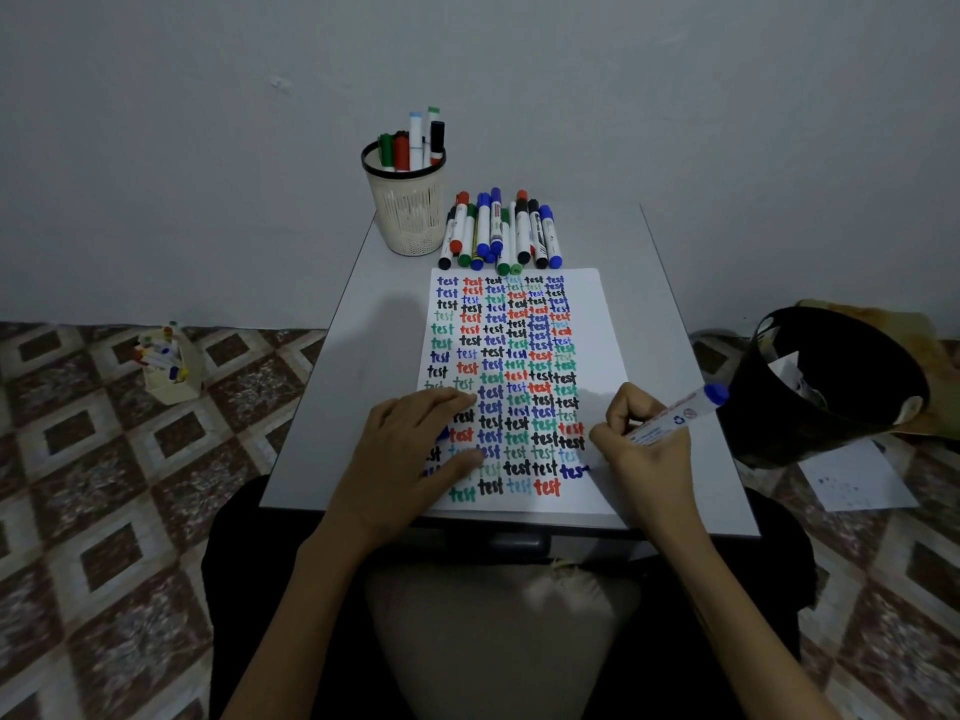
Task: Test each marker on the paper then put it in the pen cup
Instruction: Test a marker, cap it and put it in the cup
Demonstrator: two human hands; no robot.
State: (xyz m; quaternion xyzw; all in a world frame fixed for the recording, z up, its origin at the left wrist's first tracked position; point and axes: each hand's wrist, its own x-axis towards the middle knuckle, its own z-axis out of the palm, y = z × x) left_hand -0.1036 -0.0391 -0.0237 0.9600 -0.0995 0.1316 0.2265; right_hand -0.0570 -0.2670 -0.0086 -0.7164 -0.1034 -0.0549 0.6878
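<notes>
paper [597, 314] (repeated "test"), marker [675, 415] recycling sign

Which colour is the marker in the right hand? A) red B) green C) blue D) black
C: the marker gripped by the right hand has a blue end, and its tip sits at a blue word on the paper.

This looks like a plain room in a home: brown-and-cream patterned floor tiles [104, 485], a bare grey wall [208, 148] on the far side, a small grey table [644, 324], and a black bin [779, 433] on the floor at right.
</notes>
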